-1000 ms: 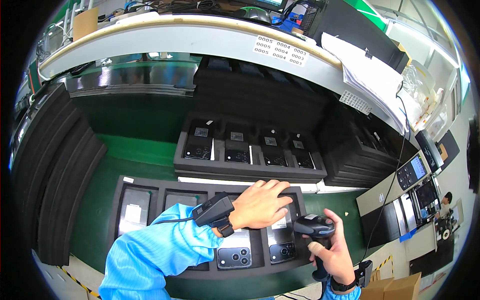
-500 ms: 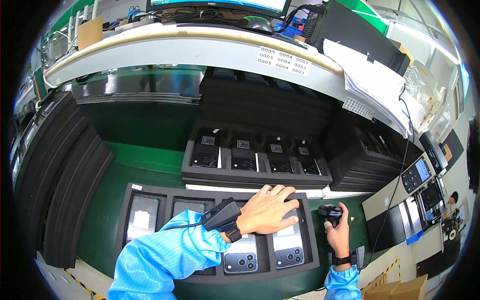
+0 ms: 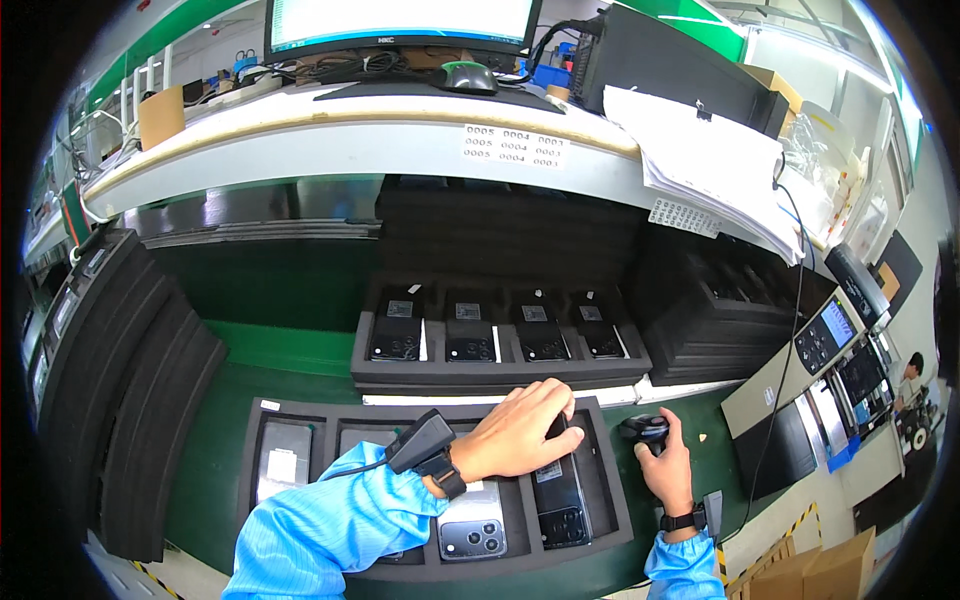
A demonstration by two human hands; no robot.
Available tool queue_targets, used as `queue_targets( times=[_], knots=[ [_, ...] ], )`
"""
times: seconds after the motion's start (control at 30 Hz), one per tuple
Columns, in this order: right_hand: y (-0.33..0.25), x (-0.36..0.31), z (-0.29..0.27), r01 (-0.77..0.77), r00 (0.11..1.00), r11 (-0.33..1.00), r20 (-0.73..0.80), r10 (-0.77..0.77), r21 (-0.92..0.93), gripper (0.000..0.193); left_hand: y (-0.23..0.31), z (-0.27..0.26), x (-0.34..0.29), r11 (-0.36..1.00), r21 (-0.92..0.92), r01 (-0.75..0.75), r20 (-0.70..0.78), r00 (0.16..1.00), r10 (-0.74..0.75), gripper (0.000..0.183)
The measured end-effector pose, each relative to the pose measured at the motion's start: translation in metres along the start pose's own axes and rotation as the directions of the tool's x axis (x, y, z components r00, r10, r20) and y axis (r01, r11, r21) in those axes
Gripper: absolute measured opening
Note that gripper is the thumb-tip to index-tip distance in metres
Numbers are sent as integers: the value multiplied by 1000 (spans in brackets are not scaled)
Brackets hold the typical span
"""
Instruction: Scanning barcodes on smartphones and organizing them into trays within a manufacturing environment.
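Observation:
My left hand (image 3: 518,432) reaches over the front foam tray (image 3: 592,410). Its fingers and thumb close round the far end of a dark phone (image 3: 563,505) in the tray's rightmost compartment. That phone lies back-up with a pale label, its far end partly hidden by the hand. A silver-grey phone (image 3: 474,538) fills the compartment to its left, its camera end toward me. Farther left, another phone (image 3: 287,450) bears a white label. My right hand (image 3: 667,468), beside the tray, is closed on a black handheld device (image 3: 643,429) that looks like a barcode scanner.
Behind the front tray, another foam tray (image 3: 500,378) holds several black phones. Foam trays are stacked at the left (image 3: 130,400) and right (image 3: 700,325). A label printer (image 3: 815,380) stands at the right. Overhead, a shelf (image 3: 330,150) carries a monitor (image 3: 400,30), mouse and papers (image 3: 700,160).
My left hand has drawn inward and closed on the rightmost phone, which looks darker and tilted. The scene sits lower and slightly left in view. My right hand keeps its hold.

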State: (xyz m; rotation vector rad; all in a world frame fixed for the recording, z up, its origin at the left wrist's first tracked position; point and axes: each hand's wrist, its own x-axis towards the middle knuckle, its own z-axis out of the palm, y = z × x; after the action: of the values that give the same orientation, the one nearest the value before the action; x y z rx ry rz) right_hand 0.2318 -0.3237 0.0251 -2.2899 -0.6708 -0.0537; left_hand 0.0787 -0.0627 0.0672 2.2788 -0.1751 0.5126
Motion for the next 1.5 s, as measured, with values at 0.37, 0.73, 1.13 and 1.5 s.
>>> queue_targets(
  times=[0.37,0.73,1.13,1.5],
  knots=[
    [0,1,0,9,1000,1000,-17,-9,21,69,2,-2,-1,1000,-24,-16,23,1000,17,38],
    [-3,0,0,-41,999,999,-2,41,24,68,3,-1,-1,999,-7,-49,-2,999,49,38],
    [-4,1,0,-71,997,996,12,70,53,68,1,0,-2,998,-8,-59,-16,998,59,38],
    [1,2,0,-66,998,996,5,66,60,68,1,-1,0,999,1,-49,-4,999,49,38]
  ],
)
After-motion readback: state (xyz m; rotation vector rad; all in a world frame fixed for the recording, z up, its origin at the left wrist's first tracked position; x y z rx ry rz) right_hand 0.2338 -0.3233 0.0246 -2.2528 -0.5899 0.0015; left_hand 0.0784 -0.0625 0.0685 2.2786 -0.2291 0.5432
